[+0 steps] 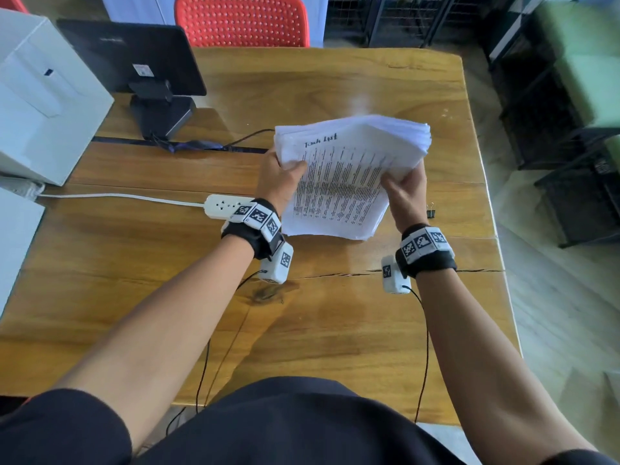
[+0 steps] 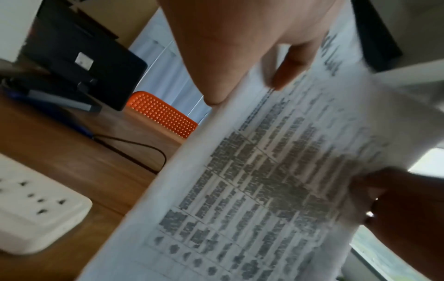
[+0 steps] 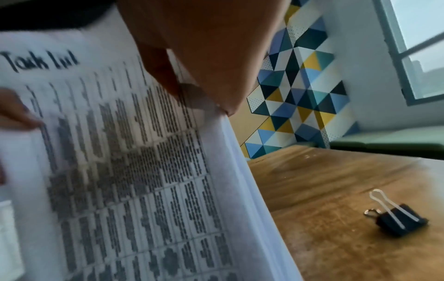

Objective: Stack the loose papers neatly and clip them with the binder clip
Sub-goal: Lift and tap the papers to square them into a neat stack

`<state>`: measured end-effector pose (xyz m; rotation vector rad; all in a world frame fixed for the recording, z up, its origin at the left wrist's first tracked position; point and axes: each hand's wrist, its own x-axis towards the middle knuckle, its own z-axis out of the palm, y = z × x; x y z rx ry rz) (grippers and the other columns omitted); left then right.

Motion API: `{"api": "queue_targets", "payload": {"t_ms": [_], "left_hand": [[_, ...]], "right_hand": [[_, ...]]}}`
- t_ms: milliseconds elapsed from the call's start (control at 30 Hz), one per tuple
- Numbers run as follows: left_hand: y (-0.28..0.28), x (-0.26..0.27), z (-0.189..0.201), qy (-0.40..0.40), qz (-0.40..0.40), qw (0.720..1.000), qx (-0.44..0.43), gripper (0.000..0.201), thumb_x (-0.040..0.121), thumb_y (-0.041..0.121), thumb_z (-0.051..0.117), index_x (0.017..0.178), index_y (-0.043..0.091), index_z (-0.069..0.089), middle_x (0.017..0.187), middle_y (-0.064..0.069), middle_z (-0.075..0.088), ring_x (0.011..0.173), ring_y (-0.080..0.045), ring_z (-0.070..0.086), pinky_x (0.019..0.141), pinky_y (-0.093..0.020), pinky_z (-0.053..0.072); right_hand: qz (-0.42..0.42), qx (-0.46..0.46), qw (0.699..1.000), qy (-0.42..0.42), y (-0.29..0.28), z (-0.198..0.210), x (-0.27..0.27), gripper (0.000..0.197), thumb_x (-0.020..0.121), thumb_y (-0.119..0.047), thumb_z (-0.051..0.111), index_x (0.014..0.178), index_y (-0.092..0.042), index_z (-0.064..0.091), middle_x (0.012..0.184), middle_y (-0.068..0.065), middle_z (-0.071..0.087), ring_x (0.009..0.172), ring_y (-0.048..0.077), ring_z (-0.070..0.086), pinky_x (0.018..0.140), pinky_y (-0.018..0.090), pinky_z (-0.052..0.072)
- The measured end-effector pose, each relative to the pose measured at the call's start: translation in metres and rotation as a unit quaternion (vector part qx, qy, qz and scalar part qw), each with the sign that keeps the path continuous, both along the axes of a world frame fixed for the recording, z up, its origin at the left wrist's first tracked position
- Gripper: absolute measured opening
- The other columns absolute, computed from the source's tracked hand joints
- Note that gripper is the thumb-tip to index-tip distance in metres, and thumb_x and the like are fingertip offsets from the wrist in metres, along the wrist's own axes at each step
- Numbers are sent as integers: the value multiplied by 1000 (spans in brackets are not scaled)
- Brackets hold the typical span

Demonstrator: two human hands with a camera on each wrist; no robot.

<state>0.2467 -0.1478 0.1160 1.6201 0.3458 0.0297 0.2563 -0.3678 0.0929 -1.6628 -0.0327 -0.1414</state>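
A thick stack of printed papers is tilted up over the wooden table, its lower edge near the surface. Its top sheet carries a handwritten title and a dense table. My left hand grips the stack's left edge, thumb on top. My right hand grips the right edge, thumb on the top sheet. The papers fill the left wrist view and half of the right wrist view. A black binder clip lies on the table right of my right hand, partly hidden in the head view.
A white power strip with its cable lies left of my left hand. A black monitor on a stand and a white box stand at the back left. A red chair is behind the table. The table's right edge is near the clip.
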Motion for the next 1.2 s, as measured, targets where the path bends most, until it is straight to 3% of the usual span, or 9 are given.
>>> {"api": "queue_targets", "payload": {"t_ms": [133,300,400,600,700,767,900,1033,1200], "left_hand": [[-4,0,9,-19,18,1000,11,21,83,-2,60,103,-6,64,82,0,67,68,-4,62,54,-11,50],[1,-3,9,-25,3,1000,2,39,74,1,64,112,-4,60,102,-21,69,89,-20,68,75,-44,60],[-1,-4,11,-12,10,1000,-7,52,73,9,66,122,-4,55,114,-15,67,102,-25,66,91,-41,54],[-2,-15,13,-28,-22,999,37,24,74,3,64,98,1,66,94,-21,71,80,-33,69,74,-45,59],[-5,-17,8,-9,-15,998,63,22,79,0,64,75,21,64,77,-7,67,71,-22,65,67,-33,56],[-7,-14,10,1,-8,997,72,27,80,1,65,68,24,61,68,3,64,62,-13,61,58,-25,53],[-5,13,19,32,-16,996,80,20,75,15,74,92,8,67,81,-1,69,67,-10,65,58,-24,55],[-4,38,-5,113,-47,988,92,38,63,25,83,88,7,60,85,-5,66,77,-19,66,67,-28,53],[-16,20,-48,256,-67,960,95,76,80,19,76,139,-4,35,142,-21,43,131,-36,42,107,-44,37]], "right_hand": [[-31,-62,997,-23,0,-1,6,33,81,11,53,106,-12,52,96,2,60,88,13,58,76,32,53],[-4,-8,1000,-24,-4,3,4,50,74,20,44,103,-20,55,92,4,60,84,14,57,73,29,50],[-8,-12,1000,-19,1,4,6,48,70,19,39,102,-14,55,88,2,59,81,14,56,71,30,50],[-5,-10,1000,-7,1,-3,-1,47,68,20,38,99,-12,54,86,3,60,78,6,59,69,24,52],[3,-59,998,0,3,-21,-5,38,70,13,38,97,-10,53,90,15,61,83,19,59,73,44,55],[-5,-84,996,8,2,-22,-1,36,73,15,38,97,-8,51,92,10,61,81,13,60,72,36,56],[40,-100,990,85,-15,-11,21,39,76,14,45,107,-6,56,103,8,67,94,16,65,82,31,56],[162,-131,944,254,-42,-13,31,34,85,11,58,118,5,55,118,19,64,99,28,65,82,34,59],[241,-377,825,344,-82,-44,45,21,92,6,51,111,7,60,80,13,67,58,13,67,53,26,56]]}}
